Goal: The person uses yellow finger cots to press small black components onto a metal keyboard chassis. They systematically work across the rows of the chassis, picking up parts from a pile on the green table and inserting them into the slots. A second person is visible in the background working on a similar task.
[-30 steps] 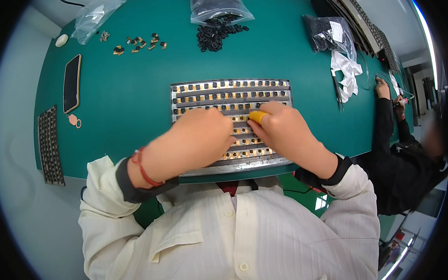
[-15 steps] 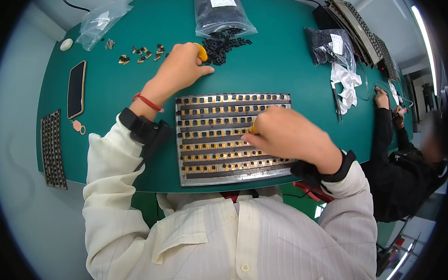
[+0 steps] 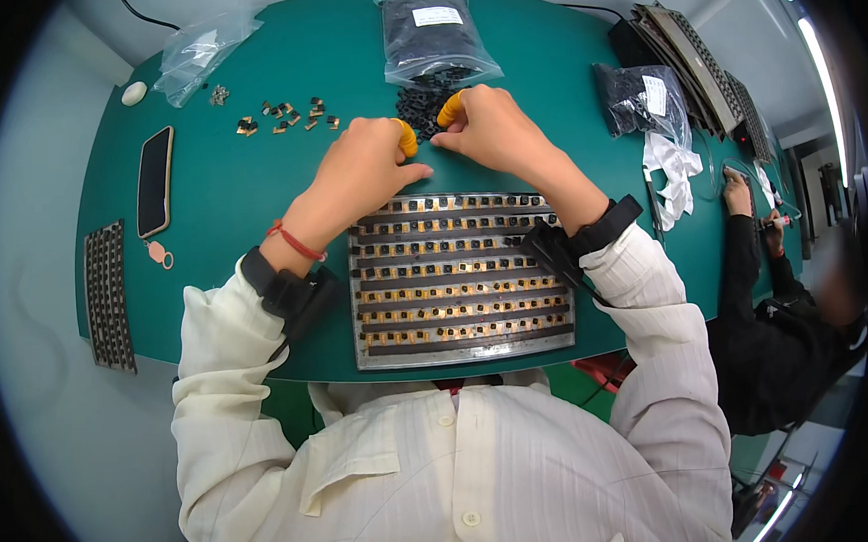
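A metal tray (image 3: pixel 466 354) lies flat on the green table in front of me, carrying rows of small gold-and-black parts. Beyond its far edge, my left hand (image 3: pixel 362 166) is curled closed beside a loose pile of small black plastic pieces (image 3: pixel 417 107). My right hand (image 3: pixel 494 127) reaches to the pile's near right side, its fingers bent in and its thumb close to them. Each hand wears a yellow finger cot. The fingertips of both are turned away, so anything held in them is hidden.
Behind the pile lies a clear bag of black pieces (image 3: pixel 426 42). Loose gold-and-black parts (image 3: pixel 290 114), a phone (image 3: pixel 155 180) and another filled tray (image 3: pixel 108 297) are on the left. A second bag (image 3: pixel 638 101), white tissue (image 3: pixel 674 172) and a co-worker's arm (image 3: pixel 737 251) are at right.
My right hand has left the tray and moved up to the black pile. My left hand has drawn slightly back toward me, staying curled.
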{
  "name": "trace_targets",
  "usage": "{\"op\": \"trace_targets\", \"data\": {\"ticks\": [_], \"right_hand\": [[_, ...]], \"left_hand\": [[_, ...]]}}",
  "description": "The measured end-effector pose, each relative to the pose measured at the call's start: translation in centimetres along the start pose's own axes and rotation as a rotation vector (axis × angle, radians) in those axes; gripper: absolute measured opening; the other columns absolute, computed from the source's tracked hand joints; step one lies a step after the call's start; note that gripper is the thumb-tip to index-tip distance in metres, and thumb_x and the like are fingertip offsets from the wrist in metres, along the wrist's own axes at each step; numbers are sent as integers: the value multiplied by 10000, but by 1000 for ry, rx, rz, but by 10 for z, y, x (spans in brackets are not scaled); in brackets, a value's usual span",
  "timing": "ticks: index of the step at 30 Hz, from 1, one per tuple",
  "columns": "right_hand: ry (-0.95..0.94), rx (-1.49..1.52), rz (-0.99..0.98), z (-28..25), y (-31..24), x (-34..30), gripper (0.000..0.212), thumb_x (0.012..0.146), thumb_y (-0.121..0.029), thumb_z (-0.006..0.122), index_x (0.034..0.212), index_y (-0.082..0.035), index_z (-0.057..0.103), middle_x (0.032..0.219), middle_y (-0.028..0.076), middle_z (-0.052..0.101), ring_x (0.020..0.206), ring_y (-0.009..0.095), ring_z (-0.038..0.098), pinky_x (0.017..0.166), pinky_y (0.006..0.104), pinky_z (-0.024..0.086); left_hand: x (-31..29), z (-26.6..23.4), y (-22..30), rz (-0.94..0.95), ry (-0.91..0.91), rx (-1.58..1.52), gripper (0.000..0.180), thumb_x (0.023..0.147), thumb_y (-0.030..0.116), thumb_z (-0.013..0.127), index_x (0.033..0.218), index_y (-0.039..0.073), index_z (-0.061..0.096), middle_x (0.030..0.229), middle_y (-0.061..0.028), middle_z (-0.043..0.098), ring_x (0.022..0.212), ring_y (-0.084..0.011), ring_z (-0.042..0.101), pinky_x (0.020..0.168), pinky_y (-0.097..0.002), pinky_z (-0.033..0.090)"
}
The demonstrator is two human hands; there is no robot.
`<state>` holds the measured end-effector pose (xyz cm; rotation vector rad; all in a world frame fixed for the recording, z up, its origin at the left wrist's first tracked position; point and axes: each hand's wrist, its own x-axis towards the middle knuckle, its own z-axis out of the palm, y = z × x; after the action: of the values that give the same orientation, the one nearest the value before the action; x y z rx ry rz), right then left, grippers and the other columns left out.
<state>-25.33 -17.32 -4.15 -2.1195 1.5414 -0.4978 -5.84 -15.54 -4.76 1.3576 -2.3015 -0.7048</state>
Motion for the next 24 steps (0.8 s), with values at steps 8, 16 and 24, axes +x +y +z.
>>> {"op": "trace_targets", "data": {"ticks": [8, 16, 24], "right_hand": [[-159, 21, -121, -10, -6, -18, 170, 765, -51, 721, 908, 42, 711, 831, 206, 699, 786, 322, 697, 711, 373, 551], [-98, 20, -168, -9, -3, -41, 173, 802, -9, 687, 957, 69, 696, 839, 208, 704, 769, 315, 702, 708, 365, 559], [-118, -16, -77, -19, -1, -44, 186, 812, -13, 685, 976, 74, 700, 839, 210, 711, 776, 283, 715, 719, 344, 565]], "left_hand": [[-8, -3, 8, 44, -61, 76, 171, 805, 116, 733, 862, -45, 722, 738, -201, 679, 678, -316, 677, 643, -376, 536], [-14, -10, -11, 20, 67, 189, 215, 838, 106, 698, 963, -68, 707, 810, -216, 687, 734, -328, 676, 683, -380, 542], [-13, -11, 5, -81, -79, -39, 226, 831, 85, 716, 988, -77, 705, 842, -182, 720, 757, -242, 707, 714, -319, 561]]}}
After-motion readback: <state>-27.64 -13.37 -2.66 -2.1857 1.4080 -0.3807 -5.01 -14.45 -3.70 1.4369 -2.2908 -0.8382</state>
